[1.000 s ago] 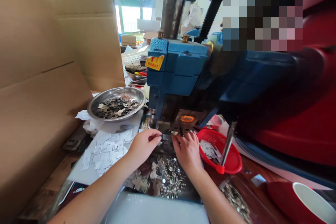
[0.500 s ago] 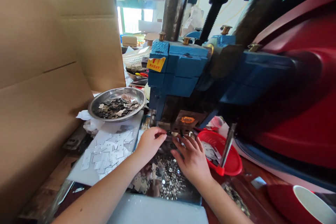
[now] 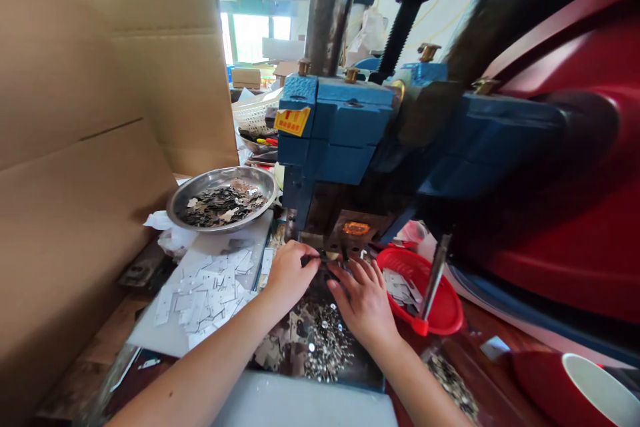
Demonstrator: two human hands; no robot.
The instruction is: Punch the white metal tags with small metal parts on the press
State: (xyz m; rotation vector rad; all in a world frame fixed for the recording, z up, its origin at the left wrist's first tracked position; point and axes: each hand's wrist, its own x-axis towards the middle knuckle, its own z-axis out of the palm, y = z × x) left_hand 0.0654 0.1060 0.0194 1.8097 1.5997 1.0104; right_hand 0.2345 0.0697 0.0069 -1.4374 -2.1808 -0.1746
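Note:
My left hand (image 3: 290, 277) is at the foot of a blue press (image 3: 340, 127), thumb and forefinger pinched together. What they grip is too small and dark to make out. My right hand (image 3: 367, 307) lies just beside it with fingers apart and bent, their tips at the dark die under the press head. Below both hands, small shiny metal bits (image 3: 327, 340) and flat metal pieces (image 3: 280, 343) are heaped on the press bed. White flat plates (image 3: 213, 290) lie scattered on a pale board to the left.
A steel bowl (image 3: 173, 203) with dark metal pieces stands at the left rear, near a tall cardboard box (image 3: 170, 80). On the right, a red basket (image 3: 453, 313) holds plates beside a metal rod (image 3: 436, 277). The large red machine cover (image 3: 565, 213) fills the right side.
Both hands stay at the die, with only slight finger shifts. The left fingertips have edged a little to the right; the view has moved slightly.

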